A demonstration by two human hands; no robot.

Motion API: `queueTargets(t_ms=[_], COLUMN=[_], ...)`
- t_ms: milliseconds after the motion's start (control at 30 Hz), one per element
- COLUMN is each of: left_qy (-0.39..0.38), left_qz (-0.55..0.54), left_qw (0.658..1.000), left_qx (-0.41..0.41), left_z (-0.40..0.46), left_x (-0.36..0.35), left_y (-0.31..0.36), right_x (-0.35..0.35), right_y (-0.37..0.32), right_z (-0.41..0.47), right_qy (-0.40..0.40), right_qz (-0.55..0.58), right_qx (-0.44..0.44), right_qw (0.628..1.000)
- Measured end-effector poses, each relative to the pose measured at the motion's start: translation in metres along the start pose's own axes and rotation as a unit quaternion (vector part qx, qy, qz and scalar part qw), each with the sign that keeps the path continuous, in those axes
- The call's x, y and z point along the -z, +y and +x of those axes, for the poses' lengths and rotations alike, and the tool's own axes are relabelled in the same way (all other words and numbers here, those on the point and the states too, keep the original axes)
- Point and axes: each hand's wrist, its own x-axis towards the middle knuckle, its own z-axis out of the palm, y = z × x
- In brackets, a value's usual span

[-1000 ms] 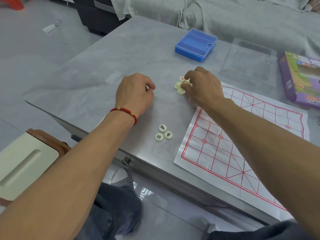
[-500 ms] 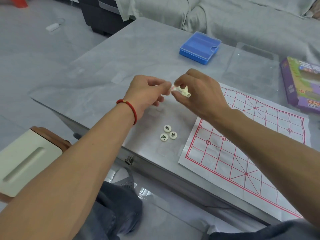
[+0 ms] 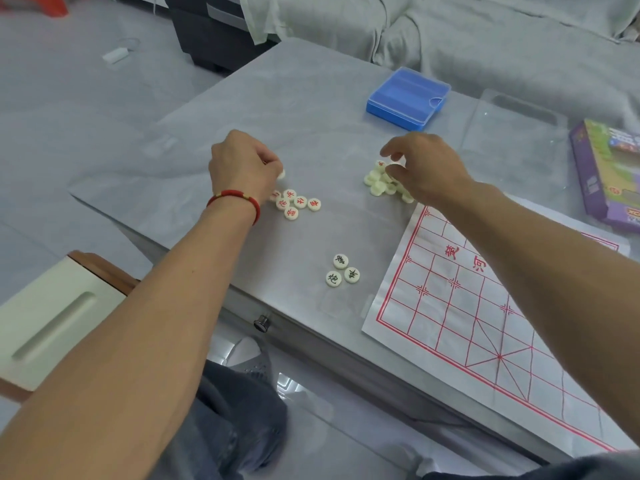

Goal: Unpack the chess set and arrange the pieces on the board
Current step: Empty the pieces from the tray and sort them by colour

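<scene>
A person is sitting at a grey worktop (image 3: 311, 109), sorting Chinese chess discs beside a paper board (image 3: 485, 306) that is lying at the near right corner, its lower edge running close to the worktop's rim and no piece yet standing on its red grid. A blue box (image 3: 408, 98) and a clear lid (image 3: 519, 133) are resting at the far side, well apart from the sorting.

The right hand (image 3: 426, 168) is reaching over the unsorted heap (image 3: 384, 183), fingers curled down among the discs; whether it is pinching one cannot be told. The left hand (image 3: 242, 164) is hovering above the red pieces (image 3: 298, 204), its fingertips pinched on one pale disc (image 3: 281, 174) at the group's far edge. Three black pieces (image 3: 341, 271) are lying face up nearer the person, between the red group and the board.

The risks appear small but real. The heap is stacked loosely, so a careless pluck is likely to be scattering discs towards the board or the box. The right forearm is hanging over the board's upper corner, and a dragged wrist could be shifting the light sheet. The black trio is sitting near the worktop's front edge, where a sweeping arm could be knocking them to the floor.
</scene>
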Motion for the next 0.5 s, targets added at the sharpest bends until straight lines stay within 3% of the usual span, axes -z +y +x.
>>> queueTargets(t_ms=[267, 400, 500], left_qy=[-0.002, -0.011, -0.041], left_qz=[0.018, 0.043, 0.045], left_qw=[0.999, 0.998, 0.997], left_qx=[0.032, 0.034, 0.052], left_z=[0.009, 0.01, 0.011], left_x=[-0.004, -0.004, -0.001], left_y=[-0.017, -0.014, -0.014], right_x=[-0.008, -0.008, -0.001], right_y=[-0.005, -0.008, -0.017], right_z=[0.033, 0.031, 0.014], right_qy=[-0.084, -0.04, 0.026], right_qz=[-0.081, -0.081, 0.012], right_qx=[0.023, 0.025, 0.048], right_qw=[0.993, 0.996, 0.998])
